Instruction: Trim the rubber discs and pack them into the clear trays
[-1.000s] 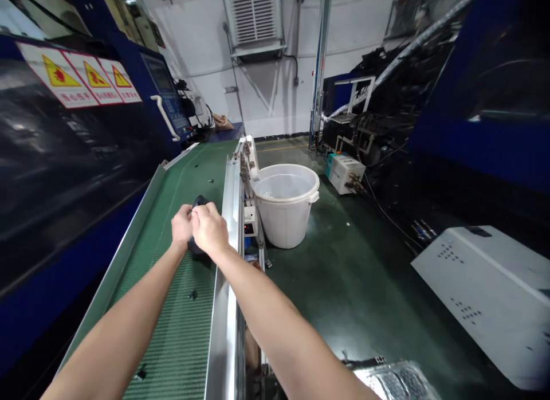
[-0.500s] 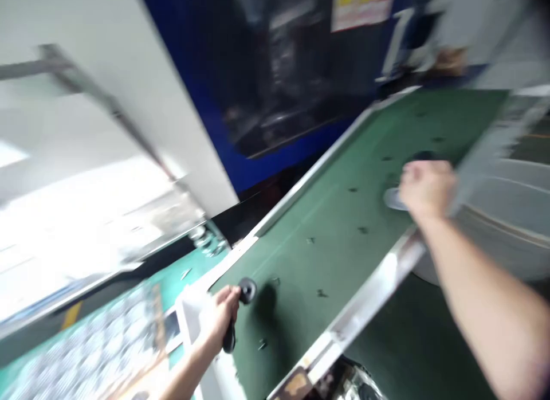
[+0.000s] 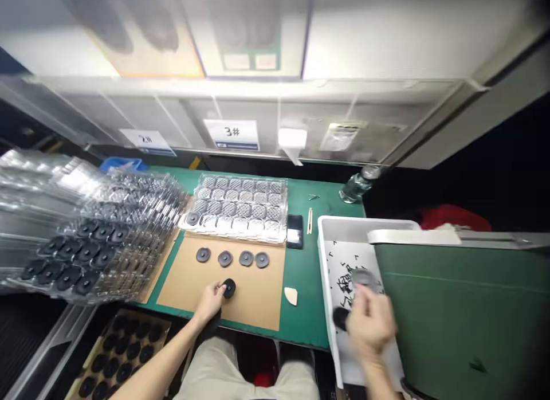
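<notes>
My left hand pinches a round black part over the brown cardboard sheet; something dark shows beneath that hand. Above it, several dark round parts lie in a row on the cardboard. My right hand is closed over the white bin, blurred, with a grey round part at its fingertips and a black round part at its left side. Small black bits lie in the bin. A clear tray behind the cardboard has one dark part in its front left pocket.
Stacked clear trays fill the left side. A phone, tweezers and a glass jar are on the green table. The green conveyor borders the bin. Below left is a tray of black parts.
The view has swung from the conveyor to the table. My left hand has gone from the conveyor's end to above the cardboard, and my right hand from above the belt to over the bin.
</notes>
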